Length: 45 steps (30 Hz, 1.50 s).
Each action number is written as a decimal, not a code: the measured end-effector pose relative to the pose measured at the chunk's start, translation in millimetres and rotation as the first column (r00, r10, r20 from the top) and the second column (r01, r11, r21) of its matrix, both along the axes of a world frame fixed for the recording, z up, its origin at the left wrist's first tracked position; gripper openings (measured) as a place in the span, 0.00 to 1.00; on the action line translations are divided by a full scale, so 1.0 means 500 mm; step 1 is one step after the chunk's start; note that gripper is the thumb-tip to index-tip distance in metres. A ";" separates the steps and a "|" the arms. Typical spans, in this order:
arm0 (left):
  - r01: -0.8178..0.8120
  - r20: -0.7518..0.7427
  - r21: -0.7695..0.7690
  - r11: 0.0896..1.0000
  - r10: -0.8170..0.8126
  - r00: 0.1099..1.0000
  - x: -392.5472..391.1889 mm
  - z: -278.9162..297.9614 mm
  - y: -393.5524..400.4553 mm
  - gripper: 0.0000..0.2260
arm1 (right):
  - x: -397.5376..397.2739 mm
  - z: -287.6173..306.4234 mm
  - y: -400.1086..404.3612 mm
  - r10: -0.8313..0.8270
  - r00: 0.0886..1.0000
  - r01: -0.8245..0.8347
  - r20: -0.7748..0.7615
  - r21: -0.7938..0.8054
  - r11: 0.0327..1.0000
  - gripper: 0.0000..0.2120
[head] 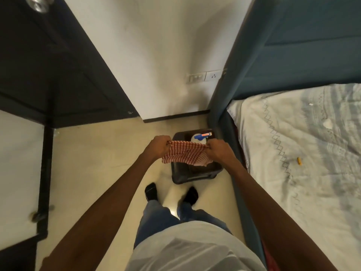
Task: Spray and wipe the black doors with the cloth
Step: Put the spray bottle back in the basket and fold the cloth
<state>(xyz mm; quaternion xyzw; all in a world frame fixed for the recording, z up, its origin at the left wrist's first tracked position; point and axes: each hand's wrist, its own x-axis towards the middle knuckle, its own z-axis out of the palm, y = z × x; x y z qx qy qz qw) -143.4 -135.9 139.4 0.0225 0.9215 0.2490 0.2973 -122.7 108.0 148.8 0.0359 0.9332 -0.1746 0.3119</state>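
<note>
Two hands (188, 148) on stretched cloth (185, 153)

Bed (304, 153) takes up the right side, pale sheet with a stitched diamond pattern, and a small yellow thing (299, 160) lying on it, too small to tell what it is. The headboard (293, 45) is teal and stands against the white wall (156, 55). On that wall, just left of the headboard, there's a switch plate (197, 77) with a socket (214, 76) right next to it. Dark skirting (173, 117) runs along the wall's base. Floor (97, 163) is cream tile. A dark stool (195, 173) sits on it beside the bed frame, near two feet in black socks (151, 190), with blue jeans (156, 218) above them.
</note>
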 end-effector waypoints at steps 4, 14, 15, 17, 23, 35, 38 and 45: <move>-0.088 -0.001 0.036 0.995 0.089 0.996 0.019 -0.042 0.014 0.14 | 0.014 -0.055 0.003 -0.122 0.993 0.122 0.010 -0.041 0.992 0.14; -0.230 -0.355 0.209 0.951 0.292 0.888 -0.009 -0.110 0.020 0.11 | -0.004 -0.115 -0.020 -0.378 0.907 0.308 -0.184 -0.323 0.895 0.18; -0.235 -0.366 0.233 0.944 0.309 0.878 -0.007 -0.122 0.022 0.11 | -0.001 -0.124 -0.024 -0.388 0.903 0.312 -0.184 -0.339 0.887 0.18; -0.232 -0.336 0.288 0.929 0.325 0.884 0.011 -0.160 0.029 0.10 | 0.013 -0.158 -0.033 -0.362 0.918 0.297 -0.159 -0.329 0.896 0.17; -0.335 -0.074 0.349 0.875 0.382 0.921 0.097 -0.359 0.053 0.08 | 0.083 -0.343 -0.048 -0.270 0.962 0.274 0.047 -0.175 0.946 0.17; -0.479 0.089 0.411 0.776 0.488 0.868 0.228 -0.472 0.070 0.13 | 0.164 -0.453 0.013 -0.197 0.980 0.189 -0.034 -0.165 0.968 0.11; -0.393 0.172 0.331 0.858 0.355 0.919 0.233 -0.493 0.074 0.11 | 0.162 -0.456 0.019 -0.075 0.997 0.078 0.035 -0.106 0.991 0.15; -0.253 0.214 0.179 0.951 0.213 0.953 0.178 -0.500 0.081 0.14 | 0.102 -0.457 0.009 -0.062 0.985 0.088 0.159 -0.167 0.982 0.12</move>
